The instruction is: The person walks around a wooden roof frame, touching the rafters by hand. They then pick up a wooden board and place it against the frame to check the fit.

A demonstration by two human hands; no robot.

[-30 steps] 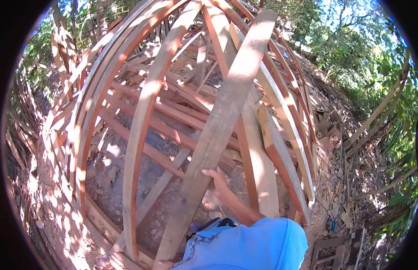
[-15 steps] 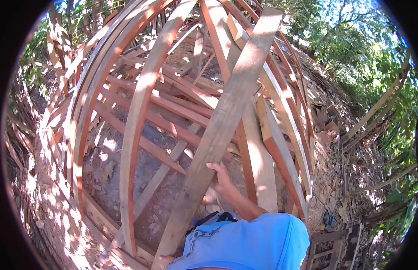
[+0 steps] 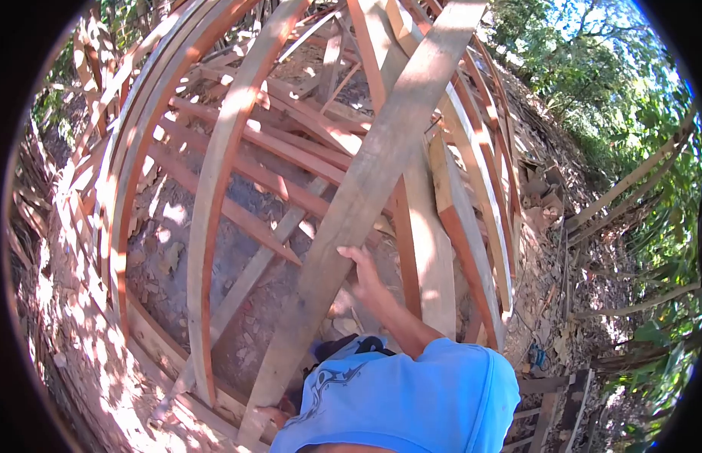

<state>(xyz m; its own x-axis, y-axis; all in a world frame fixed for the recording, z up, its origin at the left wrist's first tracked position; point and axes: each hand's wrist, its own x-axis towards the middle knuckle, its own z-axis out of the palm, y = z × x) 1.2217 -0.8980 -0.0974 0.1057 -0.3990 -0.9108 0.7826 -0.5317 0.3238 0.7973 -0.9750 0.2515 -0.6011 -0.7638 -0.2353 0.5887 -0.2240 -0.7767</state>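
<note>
A long, broad wooden plank (image 3: 343, 208) slants across the view from lower left to upper right, in front of a frame of curved wooden ribs (image 3: 212, 189). My right hand (image 3: 360, 266) grips the plank's right edge near the middle, with a finger or thumb over its upper face. Low down, my left hand (image 3: 277, 415) is closed at the plank's lower end, partly hidden by my blue shirt (image 3: 411, 396). Just right of the plank stand an upright board (image 3: 434, 264) and a shorter angled beam (image 3: 468, 241).
Reddish beams (image 3: 253, 177) lie crosswise inside the ribs over leaf-strewn ground. A slatted wooden piece (image 3: 551, 408) lies at lower right. Branches (image 3: 638, 181) and green foliage (image 3: 570, 83) border the right side; more timber (image 3: 94, 83) stands at left.
The view has tilted slightly, so the ribs, plank and hands all appear a little higher. Both hands keep their hold on the plank.
</note>
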